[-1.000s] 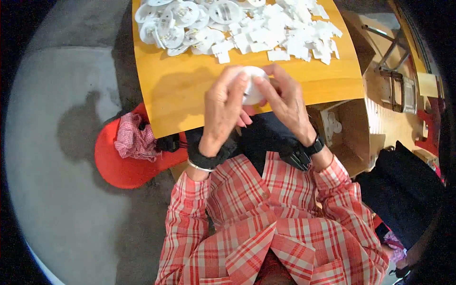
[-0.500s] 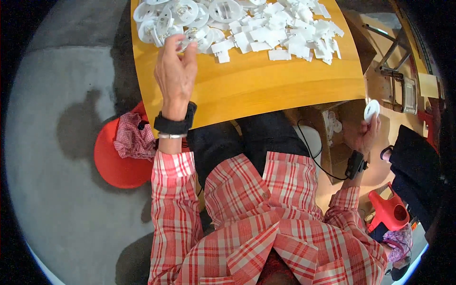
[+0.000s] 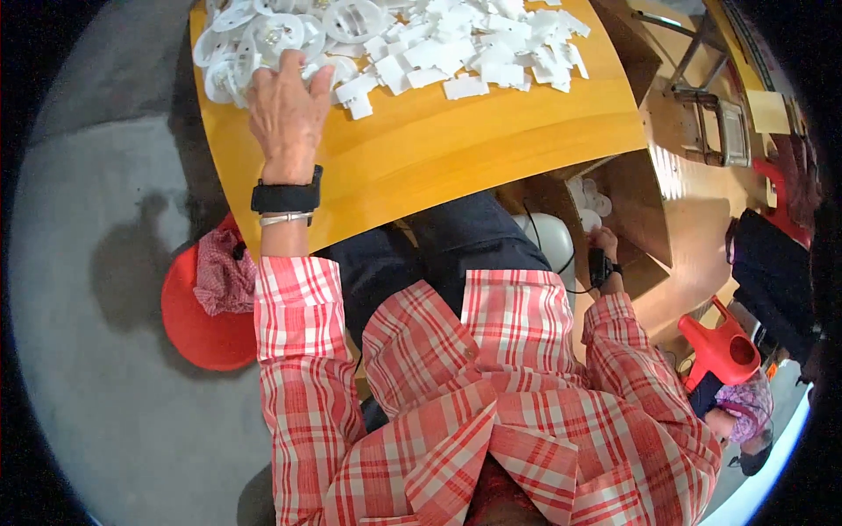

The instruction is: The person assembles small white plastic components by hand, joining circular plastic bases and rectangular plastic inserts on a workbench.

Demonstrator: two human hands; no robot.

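Note:
My left hand [image 3: 288, 118] reaches over the near left edge of a heap of white round plastic discs [image 3: 355, 19]. Its fingers are apart, bent down onto the pieces, with the thumb off to the side. Low on the right, my right hand [image 3: 603, 238] is at the mouth of a cardboard box [image 3: 645, 206] beside the table. A white disc [image 3: 590, 221] shows at its fingertips, which look closed on its edge. More white discs [image 3: 596, 202] lie inside the box.
Flat white plastic pieces [image 3: 474, 53] are heaped beside the discs on the yellow table [image 3: 438, 149]. A red stool [image 3: 206, 320] with a checked cloth stands at left. On the right are another red stool [image 3: 724, 346], a metal-framed chair [image 3: 724, 131] and part of another person [image 3: 741, 421].
My right hand has brought the white disc inward and down into the box's mouth. My left hand has settled lower onto the disc pile. The view has shifted slightly.

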